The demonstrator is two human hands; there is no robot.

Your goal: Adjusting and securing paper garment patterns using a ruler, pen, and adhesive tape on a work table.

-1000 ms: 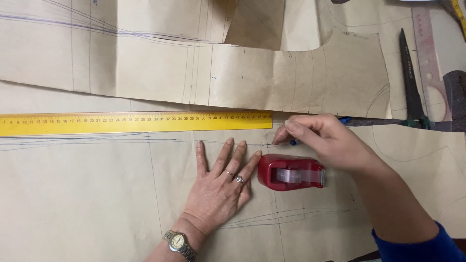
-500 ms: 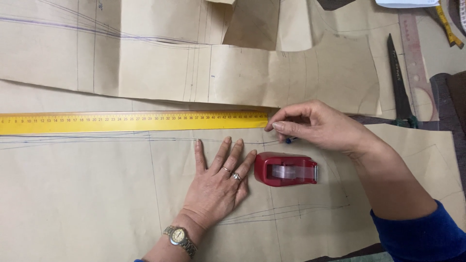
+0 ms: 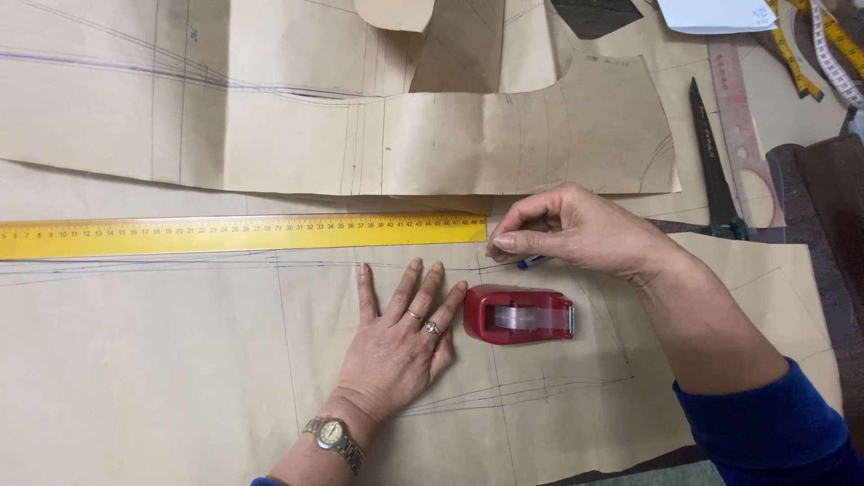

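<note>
My left hand lies flat with fingers spread on the large brown pattern paper, just left of a red tape dispenser. My right hand hovers right above the dispenser, fingers curled around a blue pen whose tip shows below the thumb. Its fingertips are at the right end of a long yellow ruler that lies across the paper. A drawn line runs just below the ruler.
A cut pattern piece lies beyond the ruler. Black scissors and a pink transparent ruler lie at the right. A tape measure curls at the top right corner.
My right hand has slid left and slightly up, from beside the dispenser to the ruler's right end. The left hand and dispenser have stayed put.
</note>
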